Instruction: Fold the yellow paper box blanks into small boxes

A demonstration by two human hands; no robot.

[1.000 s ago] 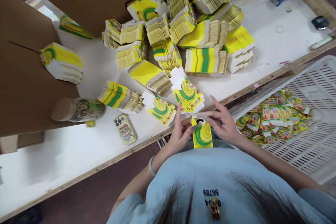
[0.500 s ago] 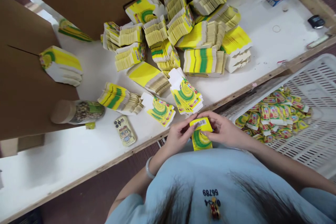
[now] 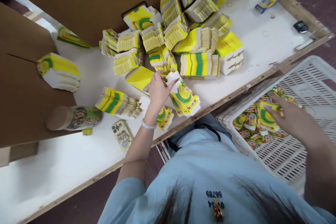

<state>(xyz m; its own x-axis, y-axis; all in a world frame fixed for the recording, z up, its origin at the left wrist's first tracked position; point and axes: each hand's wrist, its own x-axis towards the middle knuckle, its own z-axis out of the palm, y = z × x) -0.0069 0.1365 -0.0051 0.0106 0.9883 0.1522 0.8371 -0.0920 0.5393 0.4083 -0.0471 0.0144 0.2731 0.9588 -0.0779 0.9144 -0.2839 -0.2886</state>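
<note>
both hands have parted: my right hand [image 3: 294,119] is at a yellow carton [image 3: 267,115] over packets [image 3: 248,120] in the white basket [image 3: 286,168], gripping or not i cannot tell. my left hand [image 3: 159,91], fingers spread, is at the carton stack [image 3: 186,97], flaps and slanted long axis pointing away, my wrist [image 3: 150,116] partly hiding a smaller stack [image 3: 166,119].

the cartons [image 3: 185,98] were smooth card, the panels [image 3: 112,3] matt cardboard, the crate [image 3: 291,162] plastic, the shirt [image 3: 210,164] cloth, the table edge [image 3: 238,92] wood.

Two hands [image 3: 159,91] – one crate [image 3: 285,166], one phone [image 3: 122,135]
</note>
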